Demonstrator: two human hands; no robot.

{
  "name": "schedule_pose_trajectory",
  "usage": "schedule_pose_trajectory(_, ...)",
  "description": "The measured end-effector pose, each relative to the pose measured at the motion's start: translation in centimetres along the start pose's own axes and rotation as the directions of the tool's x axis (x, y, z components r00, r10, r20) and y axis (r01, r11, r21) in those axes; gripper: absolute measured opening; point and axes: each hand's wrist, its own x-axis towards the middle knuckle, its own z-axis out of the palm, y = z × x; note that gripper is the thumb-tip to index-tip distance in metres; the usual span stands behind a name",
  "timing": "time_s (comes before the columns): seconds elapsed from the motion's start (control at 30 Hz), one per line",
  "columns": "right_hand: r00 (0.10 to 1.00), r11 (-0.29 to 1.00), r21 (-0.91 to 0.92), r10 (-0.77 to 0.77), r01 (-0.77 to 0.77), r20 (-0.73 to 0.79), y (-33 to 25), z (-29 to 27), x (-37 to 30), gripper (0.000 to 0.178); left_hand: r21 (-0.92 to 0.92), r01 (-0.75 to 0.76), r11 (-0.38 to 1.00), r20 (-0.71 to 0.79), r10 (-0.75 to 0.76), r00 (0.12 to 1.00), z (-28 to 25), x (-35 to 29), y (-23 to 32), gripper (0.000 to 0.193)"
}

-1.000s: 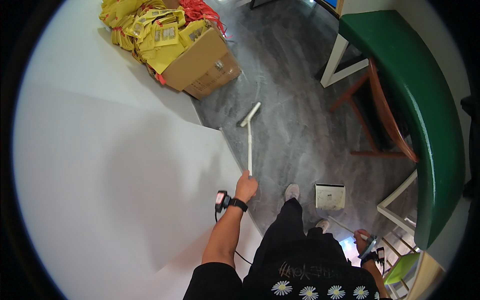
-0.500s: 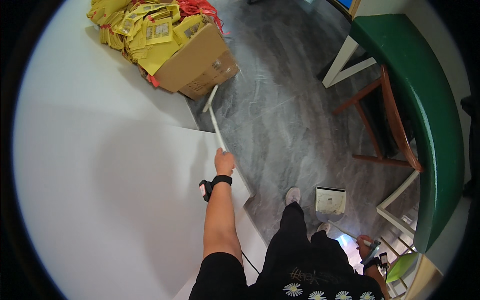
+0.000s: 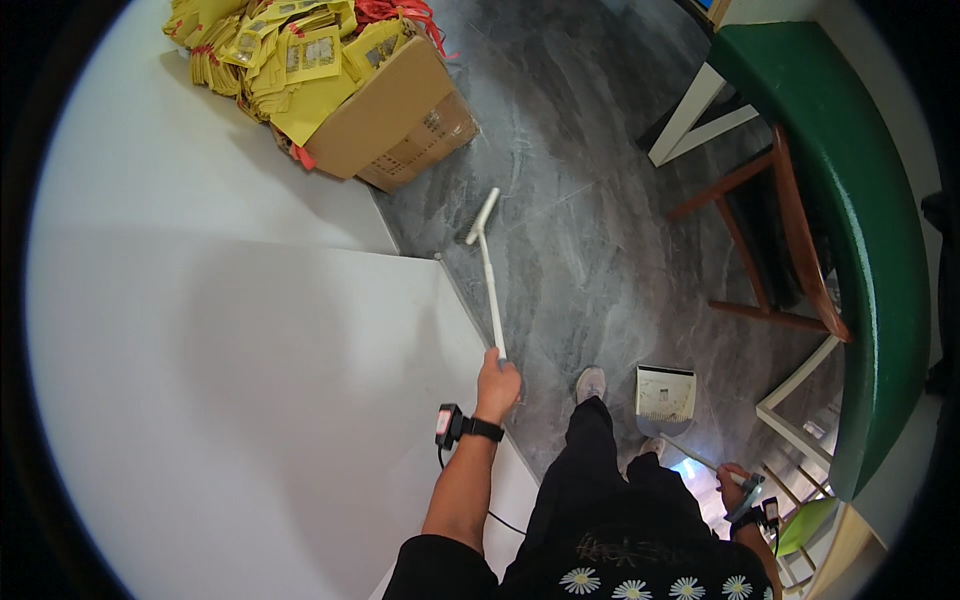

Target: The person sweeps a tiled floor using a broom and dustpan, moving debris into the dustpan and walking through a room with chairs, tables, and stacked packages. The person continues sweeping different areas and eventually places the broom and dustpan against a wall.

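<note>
My left hand (image 3: 497, 385) is closed round the handle of a white broom (image 3: 487, 252). Its head, with dark bristles on the left side, is over the grey floor beside the wall corner and below a cardboard box. My right hand (image 3: 735, 484), at the lower right, grips the long handle of a dustpan (image 3: 666, 394). The pan is cream-coloured with a dark lip and a grey comb-like edge. It rests on the floor by my feet, its lip pointing away from me. The fingers of my right hand are partly hidden.
A cardboard box (image 3: 414, 130) heaped with yellow packets (image 3: 310, 60) stands at the upper left by the white wall (image 3: 220, 360). On the right, a wooden chair (image 3: 797, 240) is tucked against a green-topped table (image 3: 850, 190) with white legs. A green seat (image 3: 805, 527) shows at the lower right.
My left hand has moved right and nearer to me, bringing the broom away from the box's base and wall edge onto the open floor. My right hand and the dustpan have barely shifted.
</note>
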Motion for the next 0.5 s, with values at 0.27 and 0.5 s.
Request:
schedule_pose_trajectory(0.27,1.000,0.999,0.033,-0.014,0.014,-0.007,1.1,0.1,-0.7,0.020,-0.056,-0.077,0.996,-0.046,0.074,0.996,-4.2,1.1,0.5,0.047)
schedule_pose_trajectory(0.5,0.999,1.000,0.030,0.006,-0.005,-0.035,4.1,-0.4,0.1,0.020,0.166,-0.115,0.979,-0.012,0.118,0.993,0.6,7.7,1.4,0.041)
